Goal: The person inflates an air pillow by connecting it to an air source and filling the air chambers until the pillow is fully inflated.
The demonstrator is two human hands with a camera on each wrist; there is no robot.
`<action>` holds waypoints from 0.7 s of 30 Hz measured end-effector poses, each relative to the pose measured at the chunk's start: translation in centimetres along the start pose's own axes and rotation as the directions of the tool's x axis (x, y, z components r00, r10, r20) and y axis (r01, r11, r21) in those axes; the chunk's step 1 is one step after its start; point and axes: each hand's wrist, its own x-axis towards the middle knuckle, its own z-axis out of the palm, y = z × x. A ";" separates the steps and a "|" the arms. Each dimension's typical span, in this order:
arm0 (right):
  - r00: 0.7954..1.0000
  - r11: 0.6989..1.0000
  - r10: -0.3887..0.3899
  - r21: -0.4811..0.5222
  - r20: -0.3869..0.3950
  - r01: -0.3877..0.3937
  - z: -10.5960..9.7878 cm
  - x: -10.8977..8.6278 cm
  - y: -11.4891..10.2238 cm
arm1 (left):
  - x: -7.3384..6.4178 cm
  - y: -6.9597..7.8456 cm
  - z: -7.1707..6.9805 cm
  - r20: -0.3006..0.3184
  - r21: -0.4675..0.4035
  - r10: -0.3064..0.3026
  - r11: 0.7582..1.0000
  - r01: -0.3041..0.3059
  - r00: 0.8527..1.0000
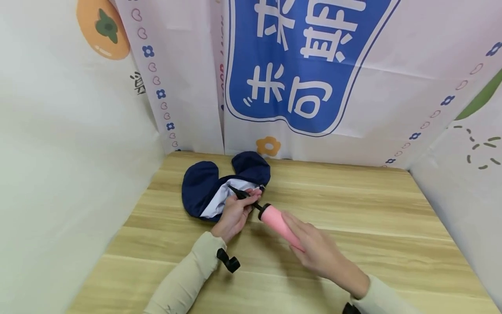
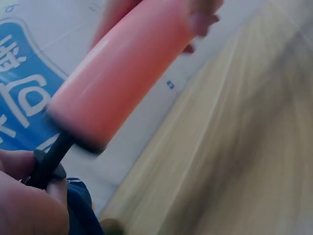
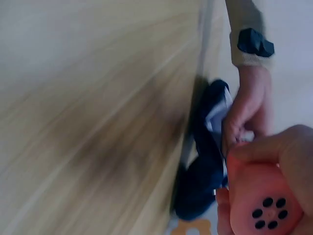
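A pink hand pump [image 1: 280, 226] with a black nozzle [image 1: 237, 192] slants over the table. My right hand [image 1: 319, 250] grips its pink barrel, and the barrel's end with several black holes faces the right wrist view. My left hand [image 1: 235, 214] pinches the black stem near the nozzle, as the left wrist view shows. Under that hand lies a navy U-shaped fabric piece, like a neck pillow [image 1: 199, 187], its opening spread to bare a white inner layer [image 1: 213, 204]. The nozzle tip points into the white part; the fingers partly cover that spot.
The wood-grain table [image 1: 353, 200] extends to the right and front. A printed sheet [image 1: 196, 87] with a blue sign stands along the back edge, close behind the navy piece. Pale walls [image 1: 70, 152] rise at both sides.
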 end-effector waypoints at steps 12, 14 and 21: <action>0.995 0.995 0.096 0.030 0.029 -0.097 -5.6 -5.3 0.4 | 0.1 0.0 1.0 -0.019 -0.185 0.039 0.982 -0.042 0.999; 0.996 0.996 0.090 -0.005 -0.002 -0.090 -5.1 -4.6 -0.2 | -0.5 -0.4 1.3 -0.007 -0.185 0.019 0.983 -0.019 1.000; 0.993 0.994 0.082 -0.058 -0.090 -0.088 -1.1 -0.4 -1.6 | -1.7 -1.5 2.2 -0.037 -0.118 -0.028 0.993 0.023 0.999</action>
